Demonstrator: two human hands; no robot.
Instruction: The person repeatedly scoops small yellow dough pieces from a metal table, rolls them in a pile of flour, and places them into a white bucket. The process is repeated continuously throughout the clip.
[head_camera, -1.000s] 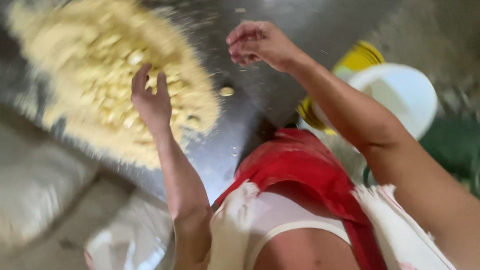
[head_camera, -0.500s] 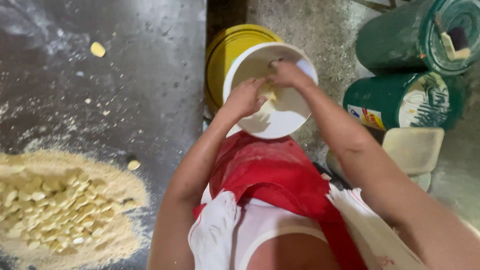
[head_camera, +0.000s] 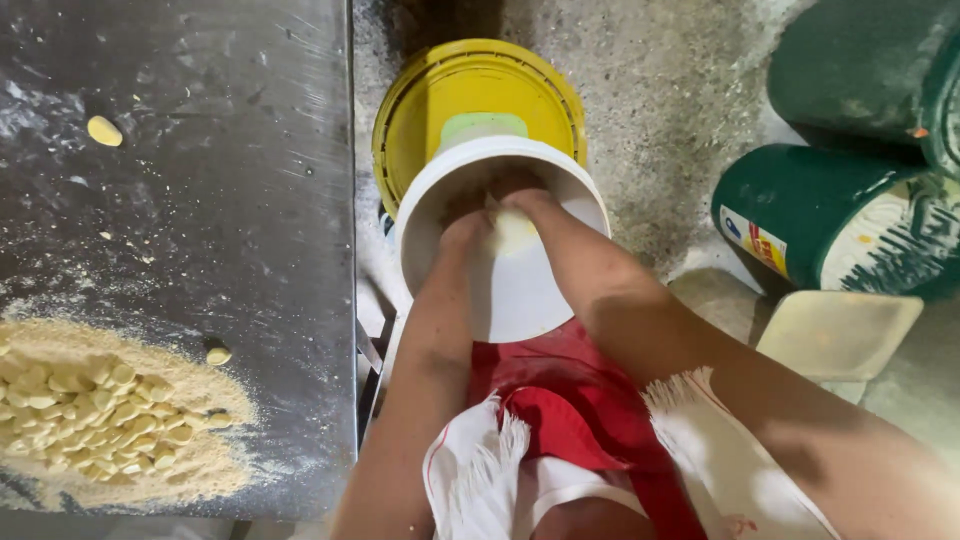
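Observation:
Both my hands reach down into a white bucket (head_camera: 520, 300) that stands on the floor beside the table. My left hand (head_camera: 462, 228) and my right hand (head_camera: 528, 200) meet inside it around a pale lump of dough (head_camera: 513, 230). The fingers are deep in the bucket's shadow, so the exact grip is hard to make out. A yellow bucket (head_camera: 450, 90) stands just behind the white one.
A dark metal table (head_camera: 230, 200) on the left carries a heap of small pale dough pieces in flour (head_camera: 90, 410) and two stray pieces (head_camera: 104, 130). Green barrels (head_camera: 830, 220) lie at the right on the concrete floor, with a pale square tray (head_camera: 835, 335) beside them.
A second ago my hands were over the floured heap on the table. They swung right and down into the white bucket, and now reach deeper into it.

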